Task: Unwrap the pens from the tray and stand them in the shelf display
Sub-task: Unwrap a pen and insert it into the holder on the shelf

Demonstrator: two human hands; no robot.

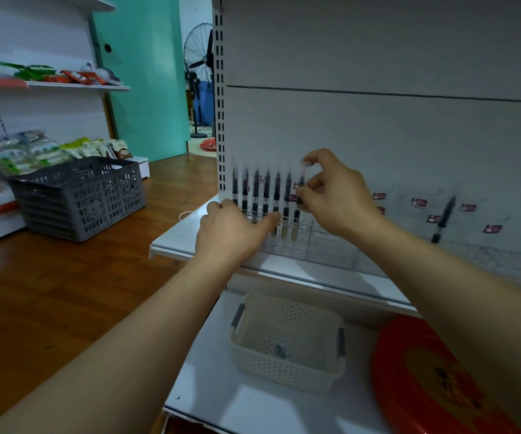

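A clear display rack (321, 245) stands on the white shelf (178, 236). Several dark pens with clear caps (266, 189) stand upright in a row at its left end. My right hand (334, 195) pinches the rightmost pen (300, 189) near its top and middle, holding it upright in the row. Against the rack's left front lies my left hand (234, 230), thumb stretched toward the pens' bases. One more dark pen (444, 219) stands alone further right in the rack. The red tray (434, 377) lies on the lower shelf at the right.
A white perforated basket (287, 339) with a small scrap inside sits on the lower shelf. Red-and-white labels (418, 202) dot the rack's right part. A grey crate (81, 195) stands on the wooden floor at left, near shelves of packaged goods. A fan (199, 61) stands behind.
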